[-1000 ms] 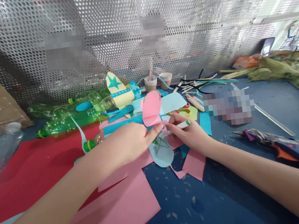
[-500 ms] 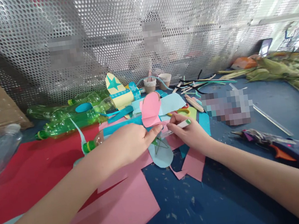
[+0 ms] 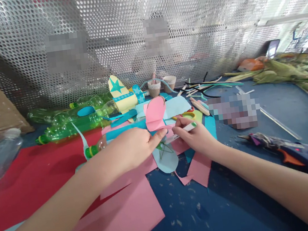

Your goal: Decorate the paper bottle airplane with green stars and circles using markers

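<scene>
My right hand [image 3: 194,136] is closed around a white marker [image 3: 189,127] with a green end, held slanted over a craft made from a plastic bottle. Blue paper [image 3: 126,129] wraps the bottle, and its green cap [image 3: 91,151] points left. My left hand [image 3: 138,145] lies across the bottle, its thumb pressed on the edge of a pink paper cut-out [image 3: 155,111] that stands up from it. Its other fingers are mostly hidden. Below the hands, a pale blue rounded paper piece [image 3: 167,162] bears a drawn star outline, partly green. The marker's tip is hard to make out.
Green plastic bottles [image 3: 72,124] and a yellow paper-wrapped bottle [image 3: 126,101] lie behind. Red paper [image 3: 37,176] and pink paper [image 3: 122,218] cover the left. On the right are a glue gun [image 3: 289,154], a glue stick [image 3: 281,123], husks [image 3: 281,74] and yellow-handled scissors [image 3: 186,115].
</scene>
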The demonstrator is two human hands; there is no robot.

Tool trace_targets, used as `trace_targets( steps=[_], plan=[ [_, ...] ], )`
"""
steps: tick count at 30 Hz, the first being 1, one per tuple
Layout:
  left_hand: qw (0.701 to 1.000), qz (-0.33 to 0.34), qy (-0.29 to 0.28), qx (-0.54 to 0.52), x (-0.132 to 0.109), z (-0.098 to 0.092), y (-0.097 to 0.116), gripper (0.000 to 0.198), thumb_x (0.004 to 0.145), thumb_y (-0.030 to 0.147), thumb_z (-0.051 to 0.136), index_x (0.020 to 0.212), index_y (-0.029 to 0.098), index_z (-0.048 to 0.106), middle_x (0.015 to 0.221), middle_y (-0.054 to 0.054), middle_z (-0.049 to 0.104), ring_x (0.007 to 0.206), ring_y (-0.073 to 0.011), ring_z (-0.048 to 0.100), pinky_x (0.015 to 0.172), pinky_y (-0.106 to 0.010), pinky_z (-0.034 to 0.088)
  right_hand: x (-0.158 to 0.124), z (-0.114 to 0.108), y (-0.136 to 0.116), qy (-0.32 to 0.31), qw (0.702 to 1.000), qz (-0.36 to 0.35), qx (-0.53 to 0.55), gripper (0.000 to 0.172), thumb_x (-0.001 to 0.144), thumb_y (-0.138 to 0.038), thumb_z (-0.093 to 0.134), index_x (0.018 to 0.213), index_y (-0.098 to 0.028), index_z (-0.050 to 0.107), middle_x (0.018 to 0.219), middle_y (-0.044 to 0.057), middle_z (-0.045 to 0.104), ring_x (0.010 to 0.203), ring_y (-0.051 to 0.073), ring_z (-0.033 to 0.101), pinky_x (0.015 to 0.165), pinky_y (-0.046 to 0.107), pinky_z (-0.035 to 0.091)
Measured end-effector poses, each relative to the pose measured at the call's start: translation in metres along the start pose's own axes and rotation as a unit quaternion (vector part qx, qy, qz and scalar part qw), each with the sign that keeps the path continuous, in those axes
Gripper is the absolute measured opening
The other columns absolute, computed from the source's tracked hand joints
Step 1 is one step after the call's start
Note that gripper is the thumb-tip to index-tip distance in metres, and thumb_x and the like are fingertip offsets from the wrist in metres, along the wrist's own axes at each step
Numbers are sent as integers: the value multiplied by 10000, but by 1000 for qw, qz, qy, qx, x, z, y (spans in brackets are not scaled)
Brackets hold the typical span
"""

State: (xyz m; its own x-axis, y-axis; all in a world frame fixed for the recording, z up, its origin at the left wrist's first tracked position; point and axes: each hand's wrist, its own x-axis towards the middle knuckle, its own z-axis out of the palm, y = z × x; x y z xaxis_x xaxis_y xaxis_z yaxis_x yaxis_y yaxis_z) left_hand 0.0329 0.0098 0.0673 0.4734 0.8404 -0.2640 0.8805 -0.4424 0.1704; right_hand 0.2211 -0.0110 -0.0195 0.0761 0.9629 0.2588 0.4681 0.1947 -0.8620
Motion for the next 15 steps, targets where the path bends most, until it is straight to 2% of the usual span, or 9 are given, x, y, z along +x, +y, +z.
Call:
trace_targets(
  steps=[5, 15],
  plan=[
    [1000, -3, -5, 9, 0, -1, 1, 821, 919, 731, 113, 518, 198, 591, 501, -71, 605, 473, -200, 537, 491, -310, 302, 1, -1, 1, -7, 1000, 0, 3, 253, 809, -372, 526, 620, -246, 416, 564, -35, 482, 570, 159, 444, 574, 299, 342],
    [1000, 3, -1, 14, 0, 0, 2, 796, 917, 736, 112, 506, 209, 545, 477, -58, 569, 463, -193, 514, 475, -310, 286, 1, -2, -1, -3, 1000, -3, -4, 251, 790, -345, 513, 594, -248, 390, 538, -41, 449, 546, 155, 422, 558, 304, 324]
  ],
)
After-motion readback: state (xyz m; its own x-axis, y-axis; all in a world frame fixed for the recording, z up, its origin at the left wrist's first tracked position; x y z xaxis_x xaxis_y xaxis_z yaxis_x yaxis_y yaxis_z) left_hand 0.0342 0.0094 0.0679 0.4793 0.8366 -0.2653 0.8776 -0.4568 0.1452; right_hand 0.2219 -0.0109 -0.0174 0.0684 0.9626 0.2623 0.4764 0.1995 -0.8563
